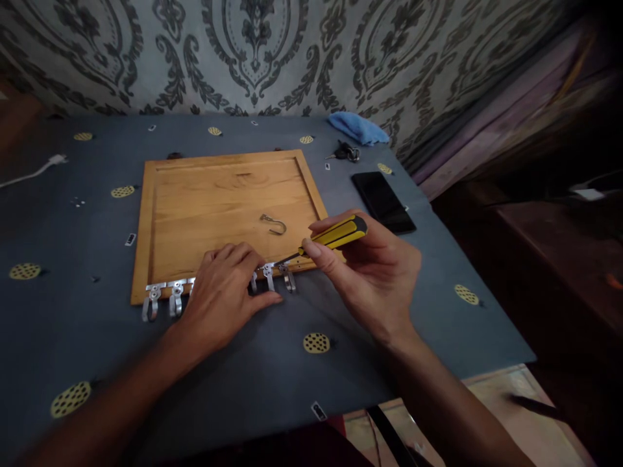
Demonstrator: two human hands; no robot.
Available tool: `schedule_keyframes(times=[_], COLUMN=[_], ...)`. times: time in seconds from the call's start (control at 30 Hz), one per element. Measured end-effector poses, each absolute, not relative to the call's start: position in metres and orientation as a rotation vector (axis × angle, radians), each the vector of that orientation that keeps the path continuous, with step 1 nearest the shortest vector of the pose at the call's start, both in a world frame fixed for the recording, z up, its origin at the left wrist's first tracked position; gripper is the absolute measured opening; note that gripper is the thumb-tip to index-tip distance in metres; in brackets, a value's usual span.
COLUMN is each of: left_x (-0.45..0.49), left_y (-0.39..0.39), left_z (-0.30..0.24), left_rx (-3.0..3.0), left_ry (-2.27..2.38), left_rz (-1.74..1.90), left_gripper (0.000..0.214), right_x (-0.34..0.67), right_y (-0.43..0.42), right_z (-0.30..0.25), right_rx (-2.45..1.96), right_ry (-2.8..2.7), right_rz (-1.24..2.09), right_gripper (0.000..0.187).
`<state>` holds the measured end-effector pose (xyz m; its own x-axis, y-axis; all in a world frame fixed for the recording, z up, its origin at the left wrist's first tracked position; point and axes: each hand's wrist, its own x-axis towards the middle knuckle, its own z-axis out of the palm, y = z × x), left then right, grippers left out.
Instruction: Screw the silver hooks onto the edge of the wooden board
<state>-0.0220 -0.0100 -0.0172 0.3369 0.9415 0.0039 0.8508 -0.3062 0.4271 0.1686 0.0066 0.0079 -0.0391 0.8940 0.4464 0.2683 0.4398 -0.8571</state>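
A wooden framed board [228, 201] lies on the table, with a metal hook rail [178, 288] along its near edge. Curled fingers of my left hand [226, 288] press on the rail, the thumb below the edge; the hand hides the rail's middle hooks. My right hand [374, 272] grips a yellow and black screwdriver [341, 233] by its handle. The screwdriver's tip meets the rail beside a silver hook [268, 275], just right of my left fingertips. A loose metal hook [274, 224] rests on the board.
A black phone [383, 201], keys [345, 152] and a blue cloth [359, 127] lie toward the table's right back. A white cable [36, 172] crosses the left side. Small bits [78, 202] lie left of the board. A patterned wall [253, 58] stands behind the table.
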Motion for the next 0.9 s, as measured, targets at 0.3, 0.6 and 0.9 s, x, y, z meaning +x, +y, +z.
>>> schedule_keyframes(times=[0.3, 0.6, 0.9], left_x=[-0.0205, -0.0197, -0.0199], left_y=[-0.0104, -0.0105, -0.0108], left_z=[-0.0191, -0.0164, -0.0180], left_rx=[2.262, 2.246, 2.240], left_ry=[1.602, 1.610, 1.609], left_rz=[0.379, 0.361, 0.380], left_gripper=[0.040, 0.041, 0.039], right_x=[0.1642, 0.1618, 0.1617], right_y=[0.0061, 0.0081, 0.0088], right_z=[0.0041, 0.0021, 0.0053], right_rx=[-1.086, -1.047, -1.011], right_ry=[-1.595, -1.627, -1.692], right_rz=[0.687, 0.692, 0.737], right_gripper=[0.009, 0.010, 0.013])
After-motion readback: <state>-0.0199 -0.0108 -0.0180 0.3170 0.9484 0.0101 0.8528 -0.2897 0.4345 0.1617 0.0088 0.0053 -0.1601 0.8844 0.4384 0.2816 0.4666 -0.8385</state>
